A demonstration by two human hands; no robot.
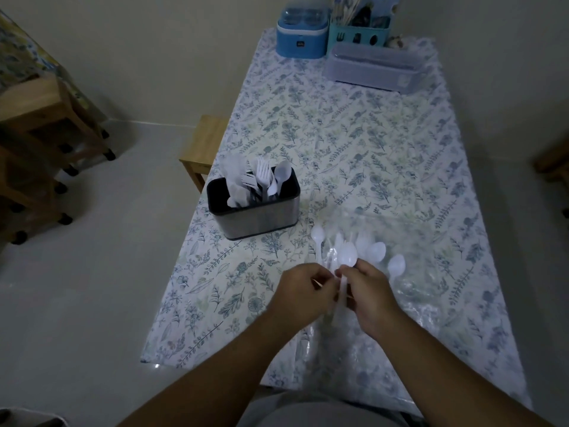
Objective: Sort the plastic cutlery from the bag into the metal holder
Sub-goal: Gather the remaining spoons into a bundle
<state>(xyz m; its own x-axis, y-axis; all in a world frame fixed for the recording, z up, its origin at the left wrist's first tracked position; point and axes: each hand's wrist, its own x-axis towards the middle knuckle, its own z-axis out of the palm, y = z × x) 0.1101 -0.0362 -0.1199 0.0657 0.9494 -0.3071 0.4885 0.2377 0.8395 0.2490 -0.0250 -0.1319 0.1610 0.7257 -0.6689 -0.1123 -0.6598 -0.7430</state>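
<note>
**Spoons gathered over the bag, holder half filled**

The tabletop point(354, 143), covered in a leaf-print cloth, carries everything. At its far edge stand a blue lidded box point(301, 32), a teal caddy point(358, 33) and a grey covered tray point(374, 67). Near the left edge sits the metal holder point(255, 215), already bristling with white forks point(261, 177) and a spoon or two, though which compartment holds which is hard to tell. The clear plastic bag point(409, 291) lies crumpled toward the near right of the tabletop, with loose white spoons point(377, 251) spread on it.

Both hands meet just above the bag's left side. The right hand point(368, 292) has its fingers curled round the handle of a white spoon point(347, 257), bowl pointing away. The left hand point(303, 291) pinches at the same bundle of handles; how many pieces it holds is blurred.

The step in hand looks like collecting spoons into one bunch. It would go best by lining the bowls up the same way, squaring the handles, then carrying the bunch to the holder and dropping it handle-down beside the spoon already standing there, not among the forks.
</note>
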